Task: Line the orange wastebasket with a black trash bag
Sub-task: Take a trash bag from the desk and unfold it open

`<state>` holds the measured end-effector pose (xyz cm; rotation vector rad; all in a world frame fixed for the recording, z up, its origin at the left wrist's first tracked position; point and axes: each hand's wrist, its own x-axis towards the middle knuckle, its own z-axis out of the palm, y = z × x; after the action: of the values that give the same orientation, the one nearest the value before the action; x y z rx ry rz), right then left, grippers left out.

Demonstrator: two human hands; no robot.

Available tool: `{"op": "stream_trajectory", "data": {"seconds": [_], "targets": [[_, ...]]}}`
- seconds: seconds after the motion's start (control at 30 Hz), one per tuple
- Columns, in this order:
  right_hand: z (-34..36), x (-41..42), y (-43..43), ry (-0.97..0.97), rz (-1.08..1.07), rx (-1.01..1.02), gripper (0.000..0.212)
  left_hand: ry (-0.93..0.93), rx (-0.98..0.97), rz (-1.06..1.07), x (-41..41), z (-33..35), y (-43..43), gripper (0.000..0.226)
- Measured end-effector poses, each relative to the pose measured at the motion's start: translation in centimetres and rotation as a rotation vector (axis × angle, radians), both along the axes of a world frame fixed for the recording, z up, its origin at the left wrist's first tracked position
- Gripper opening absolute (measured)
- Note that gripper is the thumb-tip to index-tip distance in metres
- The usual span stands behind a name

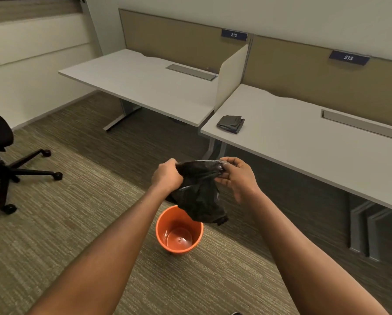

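An orange wastebasket (165, 233) stands upright on the carpet, bare inside, with its shiny bottom showing. Above it hangs a crumpled black trash bag (199, 196), whose lower end covers the basket's far right rim. My left hand (166, 176) grips the bag's top edge on the left. My right hand (238, 176) pinches the same edge on the right. Both hands are held close together at about chest height over the basket.
A folded stack of dark trash bags (231, 124) lies on the near corner of the white desk (304, 137) labelled 213. A second desk (133, 80) stands further left. A black office chair (1, 155) is at the left edge.
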<state>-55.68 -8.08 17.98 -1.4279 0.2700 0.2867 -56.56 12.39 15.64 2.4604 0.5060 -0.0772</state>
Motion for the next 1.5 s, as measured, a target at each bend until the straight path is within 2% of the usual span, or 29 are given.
{"op": "stream_trajectory", "data": {"seconds": [0.13,0.27,0.33,0.37,0.43,0.5,0.6,0.63,0.7,0.77,0.83,0.87,0.93,1.0,1.03,1.1,1.2,1.27,1.33,1.43,1.5], "targets": [[-0.2,0.6,-2.3,0.083,-0.156,0.043,0.018,-0.079,-0.094,0.242,0.2,-0.4,1.6,0.023],[-1.0,0.2,-4.7,0.179,-0.311,0.068,0.020,-0.139,-0.170,0.454,0.1,-0.3,4.1,0.022],[-1.0,-0.4,-5.2,0.213,-0.339,0.070,0.020,-0.140,-0.305,0.548,0.0,0.0,4.7,0.022],[-1.0,-0.7,-5.3,0.230,-0.322,0.053,0.020,-0.144,-0.448,0.580,0.2,0.2,4.8,0.020],[-1.2,-1.2,-5.2,0.256,-0.211,-0.021,0.021,-0.114,-0.799,0.612,0.4,1.0,4.2,0.018],[-1.3,-1.3,-4.9,0.284,0.009,-0.113,0.045,-0.058,-0.993,0.563,0.6,1.8,3.2,0.013],[-1.2,-1.1,-3.9,0.307,0.410,-0.392,0.087,-0.024,-1.079,0.405,1.1,2.7,1.4,0.009],[-0.9,-1.1,-3.3,0.293,0.493,-0.511,0.095,-0.007,-1.092,0.350,1.2,3.3,0.8,0.012],[-0.7,-1.0,-2.0,0.182,0.514,-0.759,0.106,0.025,-1.097,0.239,1.3,4.4,-0.3,0.018],[-0.8,-0.6,-0.8,-0.005,0.430,-0.894,0.116,0.040,-1.084,0.120,1.4,5.4,-1.1,0.019],[-0.7,-0.2,-0.2,-0.070,0.372,-0.758,0.113,0.063,-1.065,0.029,1.2,6.6,-1.7,0.022],[-0.5,0.0,0.0,-0.046,0.353,-0.658,0.104,0.072,-1.054,0.002,1.2,6.9,-1.8,0.022],[-0.4,0.5,0.2,-0.023,0.333,-0.610,0.067,0.087,-0.975,-0.042,1.3,7.5,-1.6,0.025],[-0.3,1.2,0.0,-0.054,0.356,-0.802,0.027,0.137,-0.736,-0.146,1.5,7.7,-0.8,0.036],[-0.2,1.6,-0.2,-0.060,0.375,-0.898,0.020,0.190,-0.559,-0.221,1.6,7.7,-0.2,0.043],[0.3,2.1,-1.0,0.007,0.407,-0.987,0.017,0.337,-0.236,-0.331,1.5,7.5,0.9,0.049],[1.9,2.9,-2.1,0.083,0.372,-1.024,0.016,0.383,0.095,-0.256,1.9,7.1,2.4,0.033],[3.8,3.8,-2.6,-0.042,0.269,-1.032,0.021,0.231,0.162,-0.145,2.5,8.5,2.6,0.018],[7.1,4.5,-2.5,-0.242,0.085,-1.005,0.028,-0.020,0.110,-0.015,3.7,11.5,2.5,0.019],[13.0,4.6,-2.1,-0.576,-0.259,-0.776,0.029,-0.517,0.010,0.066,4.2,18.6,1.5,0.027],[14.9,3.4,-1.8,-0.839,-0.401,-0.604,0.026,-0.936,-0.010,0.059,3.2,21.9,0.2,0.027]]}}
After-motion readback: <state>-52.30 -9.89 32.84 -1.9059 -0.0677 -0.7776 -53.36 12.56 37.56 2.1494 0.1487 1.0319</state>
